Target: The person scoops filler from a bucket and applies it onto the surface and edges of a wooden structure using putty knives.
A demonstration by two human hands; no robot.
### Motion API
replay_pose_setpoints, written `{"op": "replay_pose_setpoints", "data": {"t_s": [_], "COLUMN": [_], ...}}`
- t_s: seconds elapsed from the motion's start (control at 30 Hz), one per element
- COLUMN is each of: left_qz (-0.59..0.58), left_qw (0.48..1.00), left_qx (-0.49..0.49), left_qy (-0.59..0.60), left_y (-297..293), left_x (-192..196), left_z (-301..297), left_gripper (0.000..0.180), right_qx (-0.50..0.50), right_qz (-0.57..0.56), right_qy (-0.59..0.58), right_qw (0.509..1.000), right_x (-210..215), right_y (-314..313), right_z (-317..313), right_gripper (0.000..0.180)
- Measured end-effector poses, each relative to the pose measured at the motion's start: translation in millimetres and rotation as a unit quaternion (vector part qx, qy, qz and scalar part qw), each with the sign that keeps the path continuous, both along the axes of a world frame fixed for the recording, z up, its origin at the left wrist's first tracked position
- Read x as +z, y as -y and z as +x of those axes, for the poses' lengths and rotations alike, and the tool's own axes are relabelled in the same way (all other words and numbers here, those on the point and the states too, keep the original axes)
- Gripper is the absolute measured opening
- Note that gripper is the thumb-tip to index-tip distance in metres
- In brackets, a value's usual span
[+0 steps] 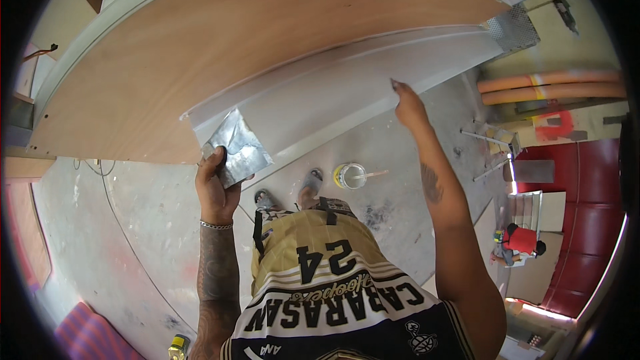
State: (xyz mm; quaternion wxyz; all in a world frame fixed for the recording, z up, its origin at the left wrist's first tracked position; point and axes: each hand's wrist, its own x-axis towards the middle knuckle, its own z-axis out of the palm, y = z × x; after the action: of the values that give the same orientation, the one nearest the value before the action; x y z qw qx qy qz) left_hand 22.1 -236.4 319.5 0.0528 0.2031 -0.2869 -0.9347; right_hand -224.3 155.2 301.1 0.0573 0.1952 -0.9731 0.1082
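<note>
In my left hand (pixel 215 190) is a square, silvery metal plate (pixel 245 150), creased and smudged, gripped at its lower left edge with the thumb on top. My right hand (pixel 410 108) reaches forward over a long pale strip (pixel 313 100) along the near side of a large curved wooden panel (pixel 267 40). Its fingers are closed, and a small dark tip shows beyond them; what it belongs to I cannot make out. The right hand appears near the strip's outer edge; whether it touches is unclear. The plate overlaps the strip's left end.
An open can (pixel 349 177) with a stick across it stands on the stained floor near my feet. Orange tubes (pixel 550 88) lie at the right, near a metal stand (pixel 490 137). A person in red (pixel 521 240) works farther right. A cable (pixel 127 233) crosses the floor at left.
</note>
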Motion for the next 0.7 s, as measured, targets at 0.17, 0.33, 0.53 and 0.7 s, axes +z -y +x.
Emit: {"op": "replay_pose_setpoints", "data": {"t_s": [0.17, 0.33, 0.53, 0.7], "left_qz": [0.017, 0.035, 0.045, 0.029], "left_qw": [0.993, 0.985, 0.978, 0.981], "left_qx": [0.079, 0.105, 0.141, 0.146], "left_qy": [0.082, 0.13, 0.145, 0.121], "left_y": [-4, -9, -2, 6], "left_x": [-19, -38, -42, -38], "left_z": [29, 66, 78, 80], "left_gripper": [0.033, 0.028, 0.027, 0.027], "right_qx": [-0.131, -0.088, 0.064, -0.131], "right_qz": [0.1, 0.075, 0.053, 0.106], "right_qy": [0.199, 0.181, 0.218, 0.145], "right_qw": [0.966, 0.977, 0.973, 0.975], "right_x": [-37, -27, -10, -3], "right_y": [8, 107, 132, 14], "right_z": [-54, 25, 84, -15], "right_gripper": [0.038, 0.034, 0.047, 0.047]}}
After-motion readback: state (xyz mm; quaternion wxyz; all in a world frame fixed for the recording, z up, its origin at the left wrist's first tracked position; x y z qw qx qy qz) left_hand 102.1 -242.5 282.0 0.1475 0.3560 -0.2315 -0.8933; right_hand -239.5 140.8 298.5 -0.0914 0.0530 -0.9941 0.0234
